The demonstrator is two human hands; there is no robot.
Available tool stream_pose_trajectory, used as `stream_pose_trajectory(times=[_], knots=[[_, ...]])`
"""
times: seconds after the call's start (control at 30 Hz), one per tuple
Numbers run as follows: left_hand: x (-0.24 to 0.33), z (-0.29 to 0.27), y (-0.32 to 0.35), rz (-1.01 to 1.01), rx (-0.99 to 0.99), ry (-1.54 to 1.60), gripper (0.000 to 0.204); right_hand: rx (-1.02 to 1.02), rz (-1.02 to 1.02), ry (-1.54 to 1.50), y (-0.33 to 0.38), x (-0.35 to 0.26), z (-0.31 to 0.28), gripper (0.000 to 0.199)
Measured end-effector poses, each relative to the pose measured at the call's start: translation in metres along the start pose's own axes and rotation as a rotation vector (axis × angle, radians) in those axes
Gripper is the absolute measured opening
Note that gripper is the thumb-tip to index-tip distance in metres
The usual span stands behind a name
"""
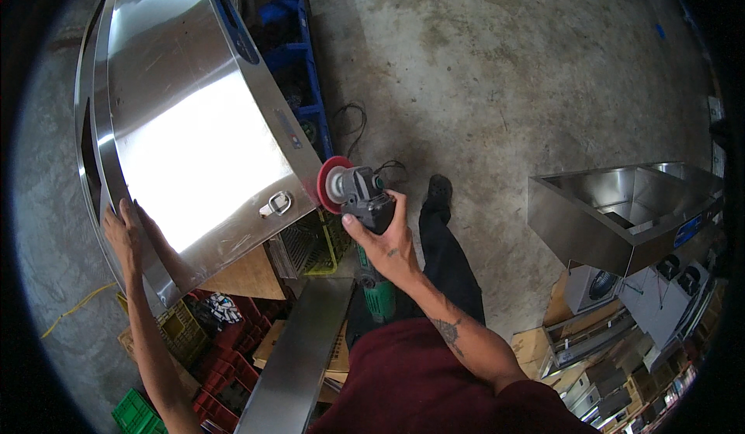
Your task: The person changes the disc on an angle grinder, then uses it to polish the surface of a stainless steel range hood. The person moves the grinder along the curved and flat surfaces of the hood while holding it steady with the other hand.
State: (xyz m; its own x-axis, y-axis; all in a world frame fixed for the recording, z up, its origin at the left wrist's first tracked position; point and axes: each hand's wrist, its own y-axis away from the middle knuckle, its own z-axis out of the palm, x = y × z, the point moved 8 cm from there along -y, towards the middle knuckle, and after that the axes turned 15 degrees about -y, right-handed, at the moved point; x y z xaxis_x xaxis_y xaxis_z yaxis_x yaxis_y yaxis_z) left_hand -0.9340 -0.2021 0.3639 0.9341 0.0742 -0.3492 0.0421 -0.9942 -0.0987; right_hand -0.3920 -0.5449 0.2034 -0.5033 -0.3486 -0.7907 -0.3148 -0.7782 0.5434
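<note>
A large shiny stainless-steel sheet-metal body [171, 62] with a folded rim fills the upper left. My left hand [123, 234] grips its left rim near the lower corner, the fingers partly hidden against the metal. In my right hand [388, 244] is an angle grinder [365, 193] with a dark head and a green body [380, 300]. Its red disc [329, 184] is at the body's right edge, touching or very close; I cannot tell which. A small metal latch [277, 204] sits on the steel face beside that edge.
Blue bins [310, 85] stand along the right side of the steel body, with a black cord [358, 127] on the concrete floor. Red crates [233, 364] and a long metal sheet [295, 356] are below. A stainless-steel sink [582, 221] stands at right.
</note>
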Motion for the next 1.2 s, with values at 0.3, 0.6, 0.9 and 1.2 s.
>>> stream_pose_trajectory(times=[0.3,0.6,0.9,1.2], knots=[[0.006,-0.003,0.001,0.034,0.038,0.002,0.081,0.066,0.003,0.114,-0.021,0.033,-0.04,0.093],[-0.005,-0.001,0.001,0.033,0.069,-0.033,0.08,-0.004,-0.263,0.18,-0.011,0.004,-0.023,0.101],[-0.003,-0.002,0.0,0.05,0.093,-0.012,0.079,0.027,-0.259,0.274,-0.009,0.01,-0.017,0.097],[0.005,-0.009,0.005,0.009,0.027,0.002,0.084,-0.011,-0.264,0.246,-0.01,0.015,-0.012,0.098]])
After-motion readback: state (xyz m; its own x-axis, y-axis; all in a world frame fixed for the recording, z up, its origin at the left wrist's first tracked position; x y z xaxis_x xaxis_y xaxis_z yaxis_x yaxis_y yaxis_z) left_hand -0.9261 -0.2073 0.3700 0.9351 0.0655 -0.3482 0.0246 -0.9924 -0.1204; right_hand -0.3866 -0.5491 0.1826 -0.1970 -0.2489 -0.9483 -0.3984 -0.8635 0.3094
